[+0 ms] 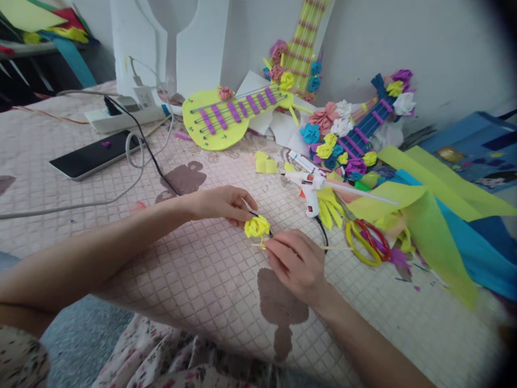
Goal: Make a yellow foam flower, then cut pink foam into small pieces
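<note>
A crumpled yellow paper flower [257, 227] is between my two hands, just above the quilted tablecloth. My left hand [222, 203] has its fingers closed on the flower's upper left edge. My right hand [298, 264] pinches a thin wooden stick [338, 248], which sticks out on both sides of the fingers. The stick's left end lies just under the flower, where a small yellow strip hangs down. A black cord [161, 171] runs behind my left hand and shows again near the flower. To the right lies a white glue gun [312, 189] with a clear glue stick in its back.
Yellow and red-handled scissors [362, 245] lie right of my right hand, among yellow and blue crepe paper [432, 226]. Paper guitars, one yellow [220, 118] and one blue [363, 132], lie at the back. On the left are a phone [95, 156] and a power strip [125, 117].
</note>
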Motion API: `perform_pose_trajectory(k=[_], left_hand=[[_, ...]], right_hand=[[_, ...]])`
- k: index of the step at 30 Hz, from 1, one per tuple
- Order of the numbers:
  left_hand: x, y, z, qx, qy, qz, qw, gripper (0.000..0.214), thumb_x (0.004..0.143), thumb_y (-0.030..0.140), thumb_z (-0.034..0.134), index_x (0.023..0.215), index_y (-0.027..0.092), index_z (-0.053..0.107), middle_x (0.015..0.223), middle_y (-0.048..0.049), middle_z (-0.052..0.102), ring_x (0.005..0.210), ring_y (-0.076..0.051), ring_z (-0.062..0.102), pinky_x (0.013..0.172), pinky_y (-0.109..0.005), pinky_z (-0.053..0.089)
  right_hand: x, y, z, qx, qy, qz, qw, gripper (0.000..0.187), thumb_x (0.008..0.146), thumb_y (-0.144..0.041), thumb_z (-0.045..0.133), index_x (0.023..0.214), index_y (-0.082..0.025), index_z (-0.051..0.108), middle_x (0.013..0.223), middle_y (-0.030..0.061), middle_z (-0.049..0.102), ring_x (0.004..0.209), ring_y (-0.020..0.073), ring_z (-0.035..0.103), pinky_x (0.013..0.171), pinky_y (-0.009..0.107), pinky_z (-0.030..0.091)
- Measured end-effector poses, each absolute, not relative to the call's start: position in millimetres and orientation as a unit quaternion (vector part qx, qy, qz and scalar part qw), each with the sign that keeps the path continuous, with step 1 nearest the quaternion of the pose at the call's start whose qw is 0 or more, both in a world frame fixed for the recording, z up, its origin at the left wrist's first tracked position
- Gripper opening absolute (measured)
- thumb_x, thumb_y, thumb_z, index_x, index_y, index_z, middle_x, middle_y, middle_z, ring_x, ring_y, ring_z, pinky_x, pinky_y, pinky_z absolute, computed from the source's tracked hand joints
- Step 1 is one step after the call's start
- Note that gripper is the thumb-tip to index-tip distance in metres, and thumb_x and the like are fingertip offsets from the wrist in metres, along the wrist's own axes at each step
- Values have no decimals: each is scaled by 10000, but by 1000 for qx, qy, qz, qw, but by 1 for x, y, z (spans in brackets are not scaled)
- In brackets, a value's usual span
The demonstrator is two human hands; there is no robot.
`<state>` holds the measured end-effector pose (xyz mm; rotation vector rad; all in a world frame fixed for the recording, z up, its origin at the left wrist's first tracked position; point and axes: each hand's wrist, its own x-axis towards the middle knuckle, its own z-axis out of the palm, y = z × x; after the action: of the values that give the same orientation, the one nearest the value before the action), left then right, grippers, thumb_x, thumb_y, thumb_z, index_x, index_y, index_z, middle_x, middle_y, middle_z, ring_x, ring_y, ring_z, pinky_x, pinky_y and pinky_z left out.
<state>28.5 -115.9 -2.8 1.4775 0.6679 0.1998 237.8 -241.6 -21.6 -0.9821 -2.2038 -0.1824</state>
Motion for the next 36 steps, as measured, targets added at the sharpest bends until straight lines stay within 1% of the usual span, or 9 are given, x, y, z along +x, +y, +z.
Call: perform_pose_trajectory(k=[3,7,10,14,17,21,24,28,36], left_hand=[[28,-119,-3,701,294,102,641,362,805,385,623,1073,154,547,913,-68,670,783,-153,643,697,-276,498],[26,-127,3,785,315,145,513,330,822,401,602,1048,163,566,951,-64,665,826,-157,631,712,-261,484],[28,-138,9,829,315,187,422,376,791,455,635,1026,169,571,987,-67,643,878,-172,612,739,-273,481],[37,-158,13,872,284,272,290,449,730,502,691,992,169,544,1014,-77,586,956,-203,551,841,-336,453],[45,-171,10,887,290,308,186,478,719,497,703,999,166,500,1023,-89,560,986,-236,513,860,-384,428],[52,-179,5,895,307,314,80,356,804,417,642,998,176,465,1007,-76,565,956,-234,503,818,-378,400],[54,-180,4,900,306,307,43,210,853,312,579,972,176,471,970,-63,574,897,-211,501,781,-356,386],[56,-181,3,904,300,304,26,109,838,177,533,938,162,492,936,-60,579,860,-202,497,761,-354,376],[55,-178,-1,909,288,296,49,214,788,72,475,977,170,499,985,-62,594,925,-201,507,819,-363,373]], right_hand=[[237,-243,-22,-408,-833,-32,373,207,813,-91,573,986,-186,634,856,60,651,767,175,604,681,318,527],[236,-241,-18,-463,-793,34,395,176,838,-115,540,959,-196,639,868,54,654,771,162,624,688,303,530],[235,-236,-12,-491,-772,73,398,155,853,-135,530,946,-198,635,854,42,653,734,144,611,659,279,511],[233,-228,-1,-505,-756,99,404,121,851,-135,531,898,-190,627,807,28,634,663,122,576,605,252,476],[229,-224,5,-512,-754,93,402,116,838,-124,532,867,-191,622,787,19,632,642,120,570,599,252,464],[224,-225,7,-520,-753,94,392,108,833,-127,531,844,-193,616,758,8,624,613,115,553,584,248,449],[223,-226,6,-520,-754,95,390,103,828,-129,537,823,-195,615,734,4,622,605,115,547,572,247,437],[223,-227,3,-520,-754,99,390,107,821,-118,541,838,-191,618,739,5,621,618,115,549,573,240,437],[226,-227,-2,-525,-753,97,384,103,829,-119,534,832,-190,608,745,4,613,623,114,553,582,237,442]])
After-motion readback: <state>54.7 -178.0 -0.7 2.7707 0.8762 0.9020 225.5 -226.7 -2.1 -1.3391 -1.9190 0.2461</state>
